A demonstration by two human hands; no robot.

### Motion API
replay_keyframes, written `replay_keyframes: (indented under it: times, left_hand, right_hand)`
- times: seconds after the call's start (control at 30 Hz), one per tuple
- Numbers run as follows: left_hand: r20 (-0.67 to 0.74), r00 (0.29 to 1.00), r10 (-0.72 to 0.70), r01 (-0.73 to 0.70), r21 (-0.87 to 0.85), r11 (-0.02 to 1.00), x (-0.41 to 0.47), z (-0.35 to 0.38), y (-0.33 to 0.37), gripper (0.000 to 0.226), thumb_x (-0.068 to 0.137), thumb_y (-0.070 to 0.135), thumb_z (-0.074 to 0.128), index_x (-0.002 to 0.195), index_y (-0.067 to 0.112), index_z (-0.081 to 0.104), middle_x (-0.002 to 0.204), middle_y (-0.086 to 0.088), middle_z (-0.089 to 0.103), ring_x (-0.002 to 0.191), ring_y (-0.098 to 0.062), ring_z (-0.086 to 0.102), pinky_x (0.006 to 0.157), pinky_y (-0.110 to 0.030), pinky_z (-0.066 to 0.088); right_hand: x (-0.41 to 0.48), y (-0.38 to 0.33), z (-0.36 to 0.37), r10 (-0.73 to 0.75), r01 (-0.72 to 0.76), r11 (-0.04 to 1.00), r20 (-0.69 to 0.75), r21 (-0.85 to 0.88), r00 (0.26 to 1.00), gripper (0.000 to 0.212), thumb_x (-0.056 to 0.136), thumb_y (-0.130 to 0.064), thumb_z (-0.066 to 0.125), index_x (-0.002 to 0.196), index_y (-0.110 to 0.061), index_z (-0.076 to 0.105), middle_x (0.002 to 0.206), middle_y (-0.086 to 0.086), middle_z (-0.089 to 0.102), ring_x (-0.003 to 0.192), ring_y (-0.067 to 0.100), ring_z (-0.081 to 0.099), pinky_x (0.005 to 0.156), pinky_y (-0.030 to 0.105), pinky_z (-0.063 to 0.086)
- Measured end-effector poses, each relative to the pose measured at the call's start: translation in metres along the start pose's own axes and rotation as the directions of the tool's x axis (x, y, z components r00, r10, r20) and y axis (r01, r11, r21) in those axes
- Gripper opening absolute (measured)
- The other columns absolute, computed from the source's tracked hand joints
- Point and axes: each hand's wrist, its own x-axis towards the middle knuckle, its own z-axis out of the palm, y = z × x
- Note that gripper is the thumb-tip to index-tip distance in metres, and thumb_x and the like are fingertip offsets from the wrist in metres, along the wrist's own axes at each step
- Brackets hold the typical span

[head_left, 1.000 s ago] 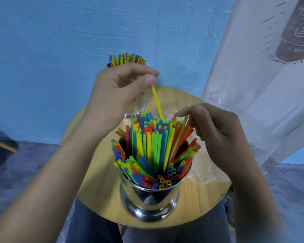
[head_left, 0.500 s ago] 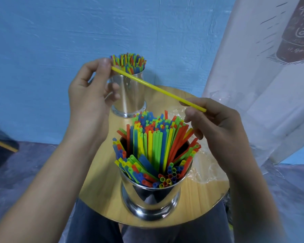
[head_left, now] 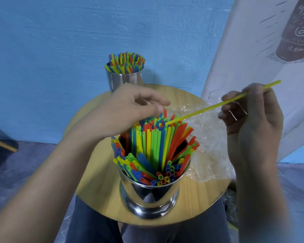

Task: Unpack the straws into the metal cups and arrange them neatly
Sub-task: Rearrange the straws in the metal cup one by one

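A near metal cup [head_left: 148,195] stands on the round wooden table [head_left: 197,195], packed with coloured straws [head_left: 153,142] that stand and lean unevenly. My left hand [head_left: 128,109] hovers over its back edge and pinches the tip of a red straw [head_left: 165,113] that sticks up. My right hand [head_left: 251,123] grips a single yellow straw [head_left: 205,109], held slanting, its lower end over the bundle. A far metal cup [head_left: 125,81] at the table's back holds a tidier bunch of straws [head_left: 125,63].
Crumpled clear plastic wrapping [head_left: 207,146] lies on the table's right side, beside the near cup. A blue wall stands close behind, and a white printed banner [head_left: 270,50] leans at the right. My knees in dark trousers show under the table's front edge.
The yellow straw passed from both hands to my right hand alone, which swung up and right. My left hand dropped from the far cup onto the near bundle and took a red straw's tip.
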Motion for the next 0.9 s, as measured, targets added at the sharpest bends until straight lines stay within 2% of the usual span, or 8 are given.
replay_keyframes:
  times: [0.1, 0.23, 0.37, 0.47, 0.6, 0.7, 0.8, 0.9]
  left_hand:
    - [0.032, 0.999, 0.032, -0.034, 0.067, 0.997, 0.003, 0.003, 0.002, 0.013, 0.093, 0.025, 0.074, 0.101, 0.032, 0.081, 0.089, 0.007, 0.075, 0.085, -0.013, 0.069, 0.074, -0.019, 0.052]
    - [0.039, 0.997, 0.060, -0.063, 0.064, 0.996, 0.004, 0.003, -0.001, 0.008, 0.091, 0.030, 0.075, 0.096, 0.032, 0.081, 0.086, 0.008, 0.075, 0.086, -0.014, 0.068, 0.079, -0.029, 0.053]
    - [0.068, 0.995, 0.070, -0.074, 0.052, 0.996, 0.005, 0.003, 0.001, 0.009, 0.090, 0.029, 0.076, 0.098, 0.030, 0.081, 0.081, 0.015, 0.072, 0.081, -0.007, 0.066, 0.074, -0.020, 0.050]
    - [0.057, 0.994, 0.097, -0.100, 0.065, 0.993, 0.006, 0.004, 0.001, 0.007, 0.092, 0.026, 0.075, 0.097, 0.025, 0.080, 0.083, 0.011, 0.075, 0.084, -0.013, 0.067, 0.076, -0.024, 0.051]
    - [-0.143, 0.973, 0.180, -0.190, -0.053, 0.980, 0.006, 0.006, 0.005, 0.008, 0.095, 0.018, 0.071, 0.097, 0.013, 0.076, 0.087, -0.010, 0.074, 0.076, -0.016, 0.064, 0.073, -0.028, 0.048]
    - [-0.382, 0.906, 0.181, -0.271, -0.196, 0.943, 0.006, 0.001, 0.009, 0.006, 0.098, 0.010, 0.066, 0.097, 0.011, 0.072, 0.079, -0.002, 0.074, 0.073, -0.006, 0.066, 0.070, -0.021, 0.051]
    - [-0.575, 0.811, 0.103, -0.349, -0.336, 0.875, 0.005, -0.009, 0.010, 0.008, 0.100, 0.012, 0.062, 0.098, 0.016, 0.069, 0.083, 0.005, 0.073, 0.072, -0.015, 0.068, 0.067, -0.030, 0.054]
    - [-0.666, 0.746, -0.020, -0.386, -0.457, 0.802, 0.001, -0.014, 0.013, 0.007, 0.102, 0.015, 0.060, 0.099, 0.015, 0.066, 0.087, 0.001, 0.070, 0.071, -0.019, 0.068, 0.063, -0.029, 0.054]
  right_hand:
    - [-0.001, -0.002, 0.000, -0.002, 0.002, 1.000, -0.006, 0.015, 1.000, 0.023, 0.111, -0.021, 0.043, 0.089, -0.017, 0.050, 0.076, 0.005, 0.068, 0.062, 0.018, 0.056, 0.060, 0.027, 0.048]
    - [0.000, -0.007, -0.001, -0.008, 0.009, 0.999, -0.028, 0.049, 1.000, 0.023, 0.112, -0.022, 0.043, 0.091, -0.016, 0.050, 0.075, 0.004, 0.067, 0.061, 0.017, 0.056, 0.061, 0.026, 0.050]
    - [0.000, -0.009, -0.001, -0.003, 0.004, 0.998, -0.017, 0.056, 1.000, 0.023, 0.112, -0.021, 0.042, 0.091, -0.015, 0.050, 0.073, 0.003, 0.067, 0.059, 0.016, 0.055, 0.060, 0.025, 0.049]
    - [-0.001, -0.008, 0.000, -0.012, 0.012, 1.000, 0.017, 0.015, 1.000, 0.022, 0.112, -0.021, 0.042, 0.092, -0.016, 0.050, 0.071, 0.003, 0.066, 0.058, 0.017, 0.054, 0.058, 0.026, 0.048]
    - [-0.002, -0.004, 0.001, -0.016, 0.043, 0.986, 0.171, -0.159, 0.985, 0.019, 0.110, -0.018, 0.046, 0.093, -0.013, 0.056, 0.072, 0.003, 0.068, 0.063, 0.020, 0.059, 0.059, 0.027, 0.050]
    - [-0.004, 0.004, 0.000, 0.011, 0.095, 0.949, 0.331, -0.302, 0.944, 0.010, 0.105, -0.008, 0.055, 0.102, -0.010, 0.065, 0.078, 0.005, 0.068, 0.072, 0.016, 0.064, 0.065, 0.029, 0.053]
    - [-0.008, 0.008, -0.001, 0.045, 0.107, 0.936, 0.415, -0.335, 0.909, 0.029, 0.098, -0.003, 0.065, 0.124, -0.016, 0.060, 0.079, 0.020, 0.064, 0.072, 0.016, 0.064, 0.069, 0.027, 0.054]
    - [-0.009, 0.012, 0.000, 0.047, 0.157, 0.901, 0.451, -0.405, 0.891, 0.038, 0.095, -0.011, 0.071, 0.125, -0.030, 0.059, 0.077, 0.011, 0.068, 0.072, 0.015, 0.065, 0.071, 0.032, 0.056]
